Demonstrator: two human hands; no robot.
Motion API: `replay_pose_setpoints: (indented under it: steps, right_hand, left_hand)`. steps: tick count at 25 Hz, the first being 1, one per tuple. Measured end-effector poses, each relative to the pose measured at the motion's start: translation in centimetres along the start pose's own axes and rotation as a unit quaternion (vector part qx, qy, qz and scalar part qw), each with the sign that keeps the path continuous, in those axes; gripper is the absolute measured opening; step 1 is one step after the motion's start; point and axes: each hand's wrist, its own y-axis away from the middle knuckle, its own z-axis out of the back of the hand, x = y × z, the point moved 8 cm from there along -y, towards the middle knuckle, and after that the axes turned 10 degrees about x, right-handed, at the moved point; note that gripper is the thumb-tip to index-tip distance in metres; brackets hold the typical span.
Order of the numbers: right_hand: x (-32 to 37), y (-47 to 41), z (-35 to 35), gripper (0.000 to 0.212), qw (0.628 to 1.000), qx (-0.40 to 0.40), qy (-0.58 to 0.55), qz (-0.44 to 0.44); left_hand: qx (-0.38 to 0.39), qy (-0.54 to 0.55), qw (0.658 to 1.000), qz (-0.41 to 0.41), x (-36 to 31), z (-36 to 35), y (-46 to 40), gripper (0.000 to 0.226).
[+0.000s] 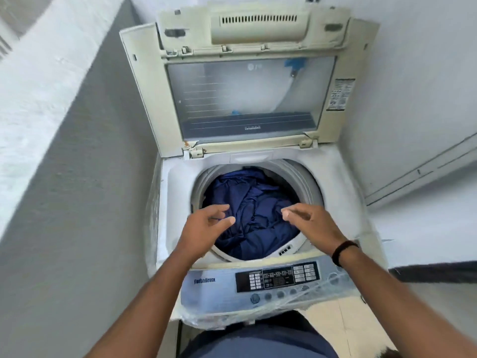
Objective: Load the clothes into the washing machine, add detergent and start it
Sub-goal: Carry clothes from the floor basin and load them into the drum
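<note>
White-walled corner, washing machine (258, 280) lid up; left hand (204, 228), right hand (312, 223) fingers loosely apart, empty, over blue clothes (258, 210).

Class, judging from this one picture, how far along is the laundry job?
Done: dark blue clothes lie in the drum, lid up. In hand: left hand and right hand hover above them, holding nothing. Left: no detergent in view; control panel untouched.
</note>
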Motion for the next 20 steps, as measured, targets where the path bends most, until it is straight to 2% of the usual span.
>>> replay_pose_setpoints:
  steps: [2, 4, 7, 11, 14, 18, 20]
  right_hand:
    - [-1.3, 3.8, 0.1, 0.009, 0.996, -0.069, -0.061, -0.01]
    - [-2.6, 6.8, 0.3, 0.012, 0.987, -0.123, -0.096, -0.023]
    - [-3.7, 9.8, 0.9, 0.018, 0.98, -0.154, -0.119, -0.033]
    - [-4.9, 14.0, 2.3, 0.016, 0.962, -0.204, -0.178, -0.029]
    - [-6.6, 17.3, 2.5, 0.016, 0.955, -0.227, -0.19, -0.031]
    - [-10.0, 24.1, 2.2, 0.017, 0.937, -0.267, -0.22, -0.038]
    - [-12.9, 29.0, 1.7, 0.017, 0.921, -0.301, -0.244, -0.048]
  left_hand:
    - [-0.02, 0.007, 1.0, -0.016, 0.8, -1.3, 1.9, 0.03]
    - [-0.048, 0.016, 0.998, -0.032, 1.4, -2.3, 3.3, 0.019]
    - [-0.062, -0.01, 0.997, -0.05, 1.7, -3.1, 4.4, 0.009]
    - [-0.053, -0.029, 0.996, -0.058, 0.2, -3.6, 4.9, 0.015]
    - [-0.044, -0.036, 0.994, -0.096, -2.5, -5.7, 6.0, 0.014]
    - [-0.04, -0.002, 0.987, -0.158, -6.7, -11.5, 10.0, 0.016]
    - [0.005, -0.015, 0.983, -0.183, -7.6, -15.5, 12.1, 0.017]
